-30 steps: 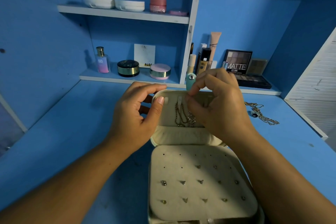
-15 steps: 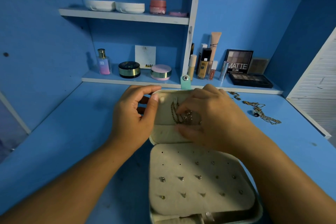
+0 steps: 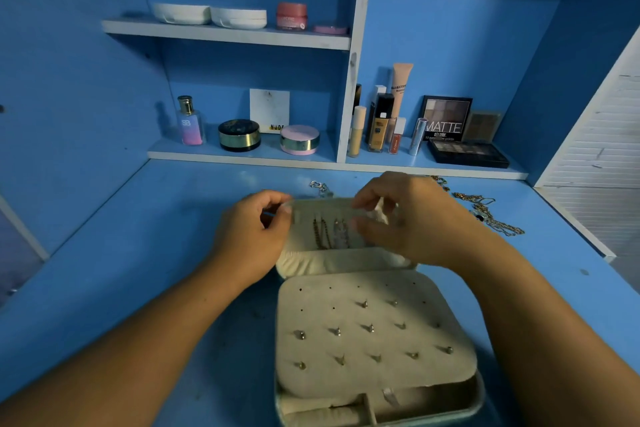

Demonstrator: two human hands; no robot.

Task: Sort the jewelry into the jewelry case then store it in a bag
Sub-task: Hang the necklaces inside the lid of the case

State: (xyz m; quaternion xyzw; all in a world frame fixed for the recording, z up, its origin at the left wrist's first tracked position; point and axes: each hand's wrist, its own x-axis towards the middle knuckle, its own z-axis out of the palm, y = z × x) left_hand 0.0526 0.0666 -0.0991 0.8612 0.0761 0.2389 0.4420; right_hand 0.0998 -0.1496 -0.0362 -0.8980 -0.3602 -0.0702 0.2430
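A cream jewelry case lay open on the blue desk before me; studs filled part of its panel; chains hung in its lid; loose chains waited on the desk to the right; no bag showed; my left hand pinched the lid's edge; my right hand curled over the hung chains, and I could not tell what it gripped.

open cream jewelry case, chains hanging in its lid
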